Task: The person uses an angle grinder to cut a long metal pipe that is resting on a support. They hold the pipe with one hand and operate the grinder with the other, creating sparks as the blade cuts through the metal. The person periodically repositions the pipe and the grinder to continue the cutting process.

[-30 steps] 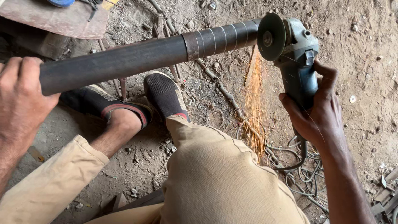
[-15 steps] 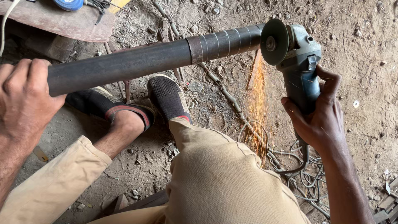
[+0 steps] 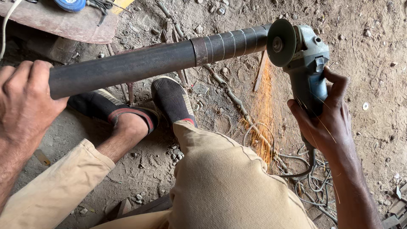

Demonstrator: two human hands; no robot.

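Steel pipe [image 3: 140,65], dark and round, is held nearly level above the dirt ground [image 3: 373,85], running from the left edge of the view up toward the top right. Its near end is gripped by the left hand [image 3: 23,106], whose fingers are curled over the top of the pipe. Toward the far end, several pale ring marks can be seen around the pipe. That far end is met by the grinding disc [image 3: 281,42] of a blue-grey angle grinder [image 3: 307,63], and the disc is touching the pipe's end. The grinder's body is clasped by the right hand [image 3: 328,123], fingers wrapped tightly around it. Orange sparks [image 3: 263,114] are thrown downward from the disc toward the ground. Below the pipe, two feet in dark shoes [image 3: 169,99] are planted on the dirt, and tan trousers [image 3: 220,182] fill the lower middle of the view. A tangle of wire [image 3: 313,182] lies on the ground near the right forearm. A rusty metal plate [image 3: 59,23] lies at the top left corner.
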